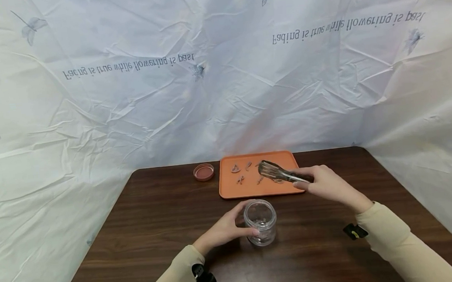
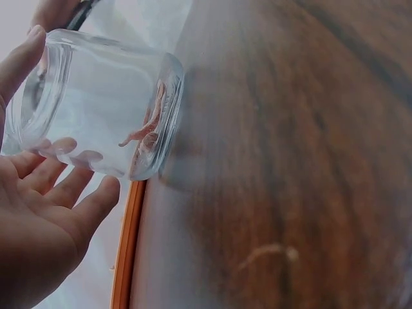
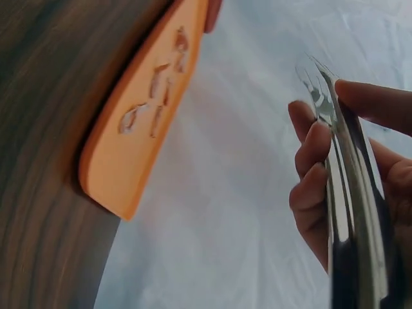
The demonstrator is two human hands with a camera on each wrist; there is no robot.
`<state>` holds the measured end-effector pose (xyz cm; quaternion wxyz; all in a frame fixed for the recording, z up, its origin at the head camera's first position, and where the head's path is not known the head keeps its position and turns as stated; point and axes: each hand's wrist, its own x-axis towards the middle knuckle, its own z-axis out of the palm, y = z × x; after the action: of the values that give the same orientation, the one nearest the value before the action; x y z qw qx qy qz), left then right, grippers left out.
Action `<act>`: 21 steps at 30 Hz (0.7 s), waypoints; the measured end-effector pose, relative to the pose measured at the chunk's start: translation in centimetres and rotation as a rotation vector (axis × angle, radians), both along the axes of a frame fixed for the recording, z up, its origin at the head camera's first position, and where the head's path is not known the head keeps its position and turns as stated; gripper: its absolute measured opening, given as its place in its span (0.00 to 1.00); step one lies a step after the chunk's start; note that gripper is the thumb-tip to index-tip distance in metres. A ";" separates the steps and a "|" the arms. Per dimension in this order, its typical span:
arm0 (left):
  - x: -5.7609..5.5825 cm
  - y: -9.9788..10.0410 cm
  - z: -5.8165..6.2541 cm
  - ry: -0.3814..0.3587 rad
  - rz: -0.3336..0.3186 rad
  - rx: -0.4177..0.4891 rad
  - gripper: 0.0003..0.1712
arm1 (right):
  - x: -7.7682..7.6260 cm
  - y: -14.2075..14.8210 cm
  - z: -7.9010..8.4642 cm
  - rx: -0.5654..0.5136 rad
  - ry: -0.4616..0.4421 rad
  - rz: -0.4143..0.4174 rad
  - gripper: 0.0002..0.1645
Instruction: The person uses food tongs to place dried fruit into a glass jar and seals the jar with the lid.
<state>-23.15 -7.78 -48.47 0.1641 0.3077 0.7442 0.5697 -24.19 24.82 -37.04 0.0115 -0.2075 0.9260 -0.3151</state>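
My left hand (image 1: 223,229) grips a clear, open-topped jar (image 1: 262,236) that stands on the table, thumb and fingers round its sides. At the jar's bottom lies a thin, reddish twisted piece (image 2: 143,132), seen through the wall in the left wrist view. In my right hand (image 1: 330,186) is a pair of metal tongs (image 1: 277,171), pinched between thumb and fingers and held above the orange tray (image 1: 227,189). No piece can be made out between the tong tips. Several small dried-looking pieces (image 1: 240,179) lie spread on the tray; the tongs cover some of them in the head view.
A round reddish lid (image 1: 203,172) lies left of the tray. The dark wooden table (image 1: 156,215) has its far edge against a white printed sheet (image 1: 168,97), which also hangs at both sides.
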 end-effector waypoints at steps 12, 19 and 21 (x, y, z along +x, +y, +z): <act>-0.1 0.1 -0.3 0.039 0.006 0.005 0.45 | -1.8 -1.8 -2.3 0.130 0.087 -0.028 0.34; 0.0 0.1 -0.3 0.053 -0.005 0.017 0.45 | -3.1 -2.2 -3.4 0.178 0.114 -0.022 0.36; 0.0 0.1 -0.2 0.044 -0.005 0.016 0.45 | -3.5 -2.3 -3.8 0.193 0.123 -0.024 0.36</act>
<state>-23.16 -7.69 -48.68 0.1465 0.3233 0.7422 0.5684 -27.73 22.55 -40.80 -0.0289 -0.2132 0.9535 -0.2111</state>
